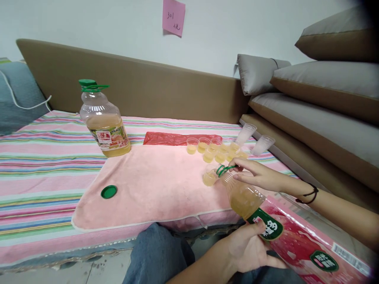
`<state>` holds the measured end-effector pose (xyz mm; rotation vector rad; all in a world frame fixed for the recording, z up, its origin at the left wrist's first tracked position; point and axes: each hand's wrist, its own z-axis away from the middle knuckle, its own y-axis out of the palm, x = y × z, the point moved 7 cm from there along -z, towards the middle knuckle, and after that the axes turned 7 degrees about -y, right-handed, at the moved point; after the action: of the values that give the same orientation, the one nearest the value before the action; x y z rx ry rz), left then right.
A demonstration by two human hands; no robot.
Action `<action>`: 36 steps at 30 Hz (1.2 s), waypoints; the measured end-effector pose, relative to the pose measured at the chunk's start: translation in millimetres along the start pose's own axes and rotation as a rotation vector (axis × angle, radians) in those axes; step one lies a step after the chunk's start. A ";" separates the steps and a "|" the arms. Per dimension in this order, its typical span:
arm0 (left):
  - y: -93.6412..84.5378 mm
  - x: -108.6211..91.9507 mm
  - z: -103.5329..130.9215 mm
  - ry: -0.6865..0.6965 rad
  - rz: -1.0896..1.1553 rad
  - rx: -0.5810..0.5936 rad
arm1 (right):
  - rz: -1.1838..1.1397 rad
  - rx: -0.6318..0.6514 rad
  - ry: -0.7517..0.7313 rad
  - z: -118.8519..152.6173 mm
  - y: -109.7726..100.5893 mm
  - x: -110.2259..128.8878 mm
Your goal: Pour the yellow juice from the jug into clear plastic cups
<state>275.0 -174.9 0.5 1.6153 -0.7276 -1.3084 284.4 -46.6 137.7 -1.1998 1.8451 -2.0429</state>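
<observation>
A large juice bottle with a pink label [296, 236] lies tilted, its mouth over a clear cup [209, 178] that holds some yellowish juice. My left hand [248, 246] supports the bottle from below, near the top of the label. Up by the neck, my right hand [247, 171] grips the green handle ring [226, 169]. Behind the cup stands a group of clear cups [220, 157] with yellowish juice. A green cap [109, 191] lies on the pink cloth [142, 185]. At the left, a second bottle [105, 126] stands capped and partly full.
Two stacks of clear cups [246, 133] [263, 144] lean at the right, near grey and brown cushions [319, 114]. A red plastic sheet [166, 139] lies behind the cloth. A brown backboard [148, 86] runs along the back.
</observation>
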 end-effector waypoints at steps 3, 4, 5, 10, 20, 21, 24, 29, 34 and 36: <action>-1.4 0.9 0.3 -0.009 0.007 -0.012 | 0.003 0.018 0.002 -0.2 1.1 0.3; -2.3 1.5 0.1 -0.011 0.011 -0.016 | -0.002 0.018 0.002 -0.2 1.3 0.1; -3.2 2.0 -0.1 -0.012 0.017 -0.020 | -0.008 0.016 0.002 -0.2 1.2 -0.3; -3.0 0.5 -0.7 -0.005 0.013 -0.013 | -0.009 -0.001 -0.012 -0.2 -0.7 -0.5; -5.1 -13.5 2.0 0.040 -0.069 -0.056 | 0.011 -0.087 -0.017 -0.6 -14.0 9.8; -4.8 -15.4 2.7 0.048 -0.082 -0.055 | 0.007 -0.098 -0.031 -0.9 -15.1 10.5; -4.8 -21.8 5.1 0.084 -0.126 -0.072 | 0.017 -0.131 -0.054 -1.2 -18.4 10.2; -6.8 -28.5 6.8 0.128 -0.162 -0.119 | 0.074 -0.167 -0.031 1.2 -23.2 8.5; -12.8 -30.4 6.2 0.127 -0.215 -0.191 | 0.081 -0.205 -0.062 6.1 -26.3 12.4; -16.0 -30.6 6.6 0.118 -0.224 -0.229 | 0.082 -0.226 -0.073 8.0 -27.4 13.9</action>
<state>259.1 -143.6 -1.2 1.6037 -0.3185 -1.3864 290.9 -54.4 167.8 -1.2100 2.0964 -1.7617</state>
